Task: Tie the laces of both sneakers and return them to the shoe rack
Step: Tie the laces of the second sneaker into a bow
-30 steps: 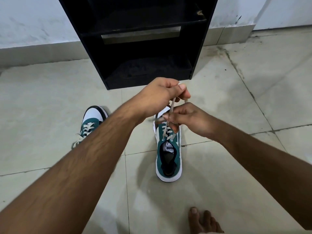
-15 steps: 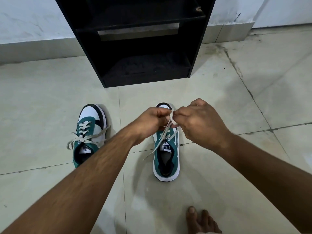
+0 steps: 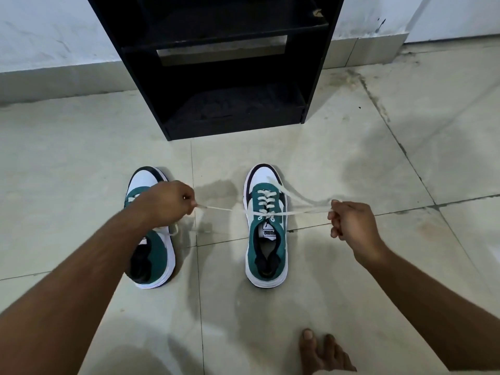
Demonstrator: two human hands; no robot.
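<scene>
sideways, both hands [image 3: 167,203] [image 3: 351,221] taut on laces [image 3: 266,211]

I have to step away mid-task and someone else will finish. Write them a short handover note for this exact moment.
Left hand: closed on one end of the right sneaker's lace, pulled out sideways.
Right hand: closed on the other end, pulled the opposite way.
Right sneaker: on the floor, lace crossed and taut, no bow visible yet.
Left sneaker: on the floor, partly under the left arm; lace looks loose.
Shoe rack: ahead, no shoes visible on its shelves.
Left: finish both knots, shelve both.
</scene>
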